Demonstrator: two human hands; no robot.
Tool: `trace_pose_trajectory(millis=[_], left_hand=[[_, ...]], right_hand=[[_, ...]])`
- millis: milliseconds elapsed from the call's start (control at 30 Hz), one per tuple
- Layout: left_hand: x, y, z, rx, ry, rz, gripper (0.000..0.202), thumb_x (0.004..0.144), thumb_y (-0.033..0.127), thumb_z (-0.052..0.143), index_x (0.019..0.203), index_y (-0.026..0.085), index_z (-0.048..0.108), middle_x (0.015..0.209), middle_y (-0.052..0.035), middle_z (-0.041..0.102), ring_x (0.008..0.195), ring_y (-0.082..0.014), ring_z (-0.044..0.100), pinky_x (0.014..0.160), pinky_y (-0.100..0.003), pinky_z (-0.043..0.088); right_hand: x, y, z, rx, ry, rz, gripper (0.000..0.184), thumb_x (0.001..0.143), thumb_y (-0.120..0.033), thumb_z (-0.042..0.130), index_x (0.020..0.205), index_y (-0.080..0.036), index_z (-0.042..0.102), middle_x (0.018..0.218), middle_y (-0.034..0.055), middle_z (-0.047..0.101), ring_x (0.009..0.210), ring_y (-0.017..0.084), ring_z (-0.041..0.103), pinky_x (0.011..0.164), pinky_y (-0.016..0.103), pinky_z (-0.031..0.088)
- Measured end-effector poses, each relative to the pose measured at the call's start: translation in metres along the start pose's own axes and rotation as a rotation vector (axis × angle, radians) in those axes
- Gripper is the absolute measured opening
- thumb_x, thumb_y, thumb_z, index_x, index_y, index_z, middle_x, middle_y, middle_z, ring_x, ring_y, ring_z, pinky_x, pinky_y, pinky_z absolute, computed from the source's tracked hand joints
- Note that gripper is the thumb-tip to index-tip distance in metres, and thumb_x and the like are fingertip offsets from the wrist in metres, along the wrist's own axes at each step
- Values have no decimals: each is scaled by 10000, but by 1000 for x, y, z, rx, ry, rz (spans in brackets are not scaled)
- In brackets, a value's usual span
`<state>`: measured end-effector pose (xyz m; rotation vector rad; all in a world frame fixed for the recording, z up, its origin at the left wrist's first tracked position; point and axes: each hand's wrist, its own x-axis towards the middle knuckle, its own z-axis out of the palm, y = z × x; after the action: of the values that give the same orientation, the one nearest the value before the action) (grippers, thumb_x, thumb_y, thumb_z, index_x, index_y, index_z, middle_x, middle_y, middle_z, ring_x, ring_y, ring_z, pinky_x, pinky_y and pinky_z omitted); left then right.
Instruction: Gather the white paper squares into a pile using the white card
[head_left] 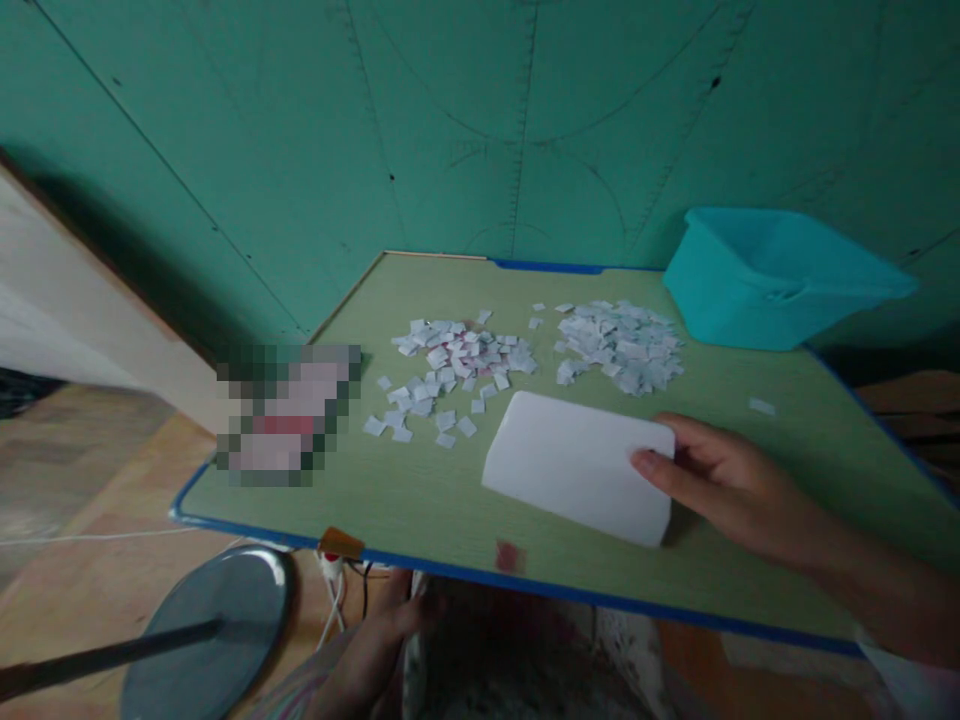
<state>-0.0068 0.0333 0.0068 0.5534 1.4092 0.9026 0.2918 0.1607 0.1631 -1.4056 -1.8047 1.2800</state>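
Observation:
My right hand [720,480] pinches the right end of a white rectangular card [577,465] with rounded corners, thumb on top. The card is held at a slant over the table, just in front of two heaps of small paper squares. Loosely spread, the left heap [457,355] has some pinkish pieces and strays toward the front. The right heap [622,345] is denser and lies behind the card. Below the table's front edge, my left hand [394,620] is low by my lap; shadow and blur hide what its fingers do.
A turquoise plastic bin [780,280] stands at the table's back right corner. A blurred-out pinkish item [296,415] lies at the left edge. The green table [420,500] has blue edging and meets a green wall. A round stand base [210,640] and cables are on the floor.

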Motion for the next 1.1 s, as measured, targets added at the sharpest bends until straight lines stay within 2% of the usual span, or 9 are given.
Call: trace_pose_trajectory(millis=[100,167,267,400,500,567,800,1000,1100], left_hand=[[-10,7,5,68,77,119,317,537,289,709,852,275,675,1001,-14,730,1152,-315,529,1017,-411,382],[-11,7,4,88,81,122,300,559,296,700,858,272,674,1017,-19,719,1155,-309,526,1020,-398,376],[-3,-1,-1,68,69,31,311,451,324,742,746,275,655,960,-29,727,1142,-350,529,969,-429,428],[14,-12,-10,61,85,54,365,405,297,758,757,275,665,862,-34,736,1174,-365,501,988,-462,402],[19,-15,-10,18,27,24,378,378,231,758,739,269,654,775,-36,734,1160,-367,517,951,-457,435],[16,-16,-6,-40,11,29,399,415,246,746,802,263,652,789,-40,736,1138,-351,539,922,-442,456],[6,-14,2,-95,28,167,405,484,207,736,874,264,644,828,-25,736,1184,-312,506,985,-407,402],[5,-14,-10,-142,-66,94,691,434,172,765,1101,263,607,768,-10,742,1062,-334,598,939,-452,450],[-8,-13,-8,-275,-64,53,695,520,194,740,1185,282,557,830,-10,744,1019,-309,631,902,-416,481]], right_hand=[[7,3,0,11,-5,60,300,767,-519,564,743,-220,546,674,7,592,620,158,559,496,262,438],[14,5,-6,1,90,50,281,764,-511,572,763,-232,546,697,11,599,623,162,552,500,273,422],[23,6,-18,-13,223,9,248,757,-489,590,745,-245,547,702,18,602,628,169,538,525,292,407],[29,5,-23,35,292,-13,214,762,-468,594,753,-257,560,707,24,607,655,182,534,568,315,417],[29,1,-17,69,250,-34,214,767,-477,586,779,-265,561,728,21,613,694,188,546,601,320,430],[29,-3,-12,52,198,-44,233,762,-493,583,753,-263,552,717,16,607,703,187,548,603,312,426],[47,-14,-1,-25,110,-87,247,756,-472,579,742,-227,547,701,4,583,643,156,526,568,292,395],[48,-19,-9,24,-48,-63,256,703,-460,642,697,-210,587,655,-9,592,601,138,545,545,275,417],[43,-16,-17,113,-80,-34,244,688,-459,666,747,-224,637,689,-7,628,604,135,564,561,277,435]])
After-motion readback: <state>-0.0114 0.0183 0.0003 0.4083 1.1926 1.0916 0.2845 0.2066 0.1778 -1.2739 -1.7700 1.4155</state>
